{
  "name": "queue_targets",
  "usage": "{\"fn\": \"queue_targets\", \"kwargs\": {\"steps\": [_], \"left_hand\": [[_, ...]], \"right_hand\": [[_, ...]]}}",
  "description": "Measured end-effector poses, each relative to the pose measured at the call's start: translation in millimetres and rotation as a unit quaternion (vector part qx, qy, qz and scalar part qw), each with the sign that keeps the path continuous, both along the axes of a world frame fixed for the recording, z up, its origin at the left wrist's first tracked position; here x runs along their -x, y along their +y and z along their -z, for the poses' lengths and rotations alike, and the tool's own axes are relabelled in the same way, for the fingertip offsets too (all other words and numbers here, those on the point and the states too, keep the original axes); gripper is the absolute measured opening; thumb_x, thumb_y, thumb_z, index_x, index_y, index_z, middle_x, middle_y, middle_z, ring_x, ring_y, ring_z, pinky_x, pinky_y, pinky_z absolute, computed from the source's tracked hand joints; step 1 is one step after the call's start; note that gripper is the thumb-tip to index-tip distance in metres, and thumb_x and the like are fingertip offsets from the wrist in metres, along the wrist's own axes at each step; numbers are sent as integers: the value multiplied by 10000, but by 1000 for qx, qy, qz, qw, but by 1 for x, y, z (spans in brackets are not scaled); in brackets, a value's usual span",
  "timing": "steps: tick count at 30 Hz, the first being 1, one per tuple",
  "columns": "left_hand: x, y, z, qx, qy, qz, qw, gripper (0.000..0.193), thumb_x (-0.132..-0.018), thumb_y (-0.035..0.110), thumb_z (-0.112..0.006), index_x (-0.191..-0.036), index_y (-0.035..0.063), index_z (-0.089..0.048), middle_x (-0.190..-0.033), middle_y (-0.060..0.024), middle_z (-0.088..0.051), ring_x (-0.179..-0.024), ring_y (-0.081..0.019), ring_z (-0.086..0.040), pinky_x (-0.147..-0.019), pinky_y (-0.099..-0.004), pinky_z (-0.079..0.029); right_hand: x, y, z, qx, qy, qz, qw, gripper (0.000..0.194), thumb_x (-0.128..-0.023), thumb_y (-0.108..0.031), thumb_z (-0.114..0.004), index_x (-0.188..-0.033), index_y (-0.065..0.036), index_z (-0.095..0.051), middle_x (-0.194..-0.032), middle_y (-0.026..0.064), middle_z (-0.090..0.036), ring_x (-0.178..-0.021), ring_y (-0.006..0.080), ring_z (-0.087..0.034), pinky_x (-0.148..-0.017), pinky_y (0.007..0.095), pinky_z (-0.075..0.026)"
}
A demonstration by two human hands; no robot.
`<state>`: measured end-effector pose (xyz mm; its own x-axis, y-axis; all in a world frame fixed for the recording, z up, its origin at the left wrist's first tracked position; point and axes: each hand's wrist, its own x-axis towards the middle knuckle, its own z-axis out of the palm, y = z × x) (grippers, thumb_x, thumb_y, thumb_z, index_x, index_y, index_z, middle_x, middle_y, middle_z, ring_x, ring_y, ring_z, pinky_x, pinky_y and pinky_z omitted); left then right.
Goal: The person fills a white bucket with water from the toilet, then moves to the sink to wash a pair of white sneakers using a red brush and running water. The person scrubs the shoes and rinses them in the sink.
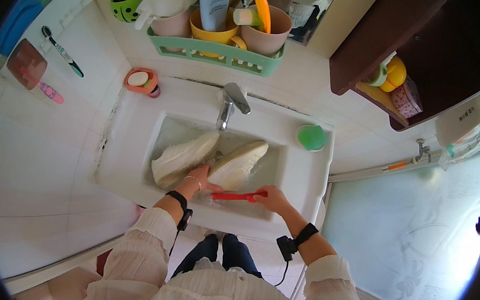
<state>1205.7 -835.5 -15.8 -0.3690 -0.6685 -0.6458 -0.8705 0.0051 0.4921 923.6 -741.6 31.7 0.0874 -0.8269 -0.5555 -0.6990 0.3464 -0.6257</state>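
Note:
Two white shoes lie in the water of a white washbasin [133, 140]. The left shoe [186, 151] shows its upper and part of its sole; the right shoe [241, 163] lies beside it, tilted. My left hand [203, 179] is between the heel ends of the shoes with its fingers spread; whether it grips either shoe cannot be told. In my right hand [272, 199] is the handle of a red brush [233, 196], whose head points left, close to my left fingertips, in front of the right shoe. The bristles are hard to make out.
A chrome faucet [229, 104] stands behind the shoes. An orange soap dish [141, 81] sits at the basin's back left, a green object [311, 138] at the back right. Above hangs a green rack [218, 56] with cups. A dark wooden cabinet [360, 45] juts out at upper right.

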Motion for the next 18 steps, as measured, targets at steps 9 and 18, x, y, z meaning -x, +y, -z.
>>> {"fn": "queue_targets", "kwargs": {"steps": [9, 18], "left_hand": [[-20, 12, 25, -139, 101, -129, 977, 952, -761, 640, -635, -1364, -49, -377, -1307, -206, -503, -1161, -282, -511, -961, -347, -407], [-18, 20, 33, -291, 102, -300, 903, 905, -838, 770, -339, -1369, 41, -413, -1141, -96, -591, -954, -181, -577, -777, -302, -483]], "right_hand": [[26, -9, -1, -23, -353, 421, 835, 381, -810, -229, -751, -1070, -11, -577, -933, 70, -625, -842, 147, -625, -688, 246, -528], [-2, -14, 20, -136, -479, 521, 693, 195, -872, -178, -682, -1011, -68, -599, -916, 24, -636, -769, 126, -598, -666, 240, -514]]}}
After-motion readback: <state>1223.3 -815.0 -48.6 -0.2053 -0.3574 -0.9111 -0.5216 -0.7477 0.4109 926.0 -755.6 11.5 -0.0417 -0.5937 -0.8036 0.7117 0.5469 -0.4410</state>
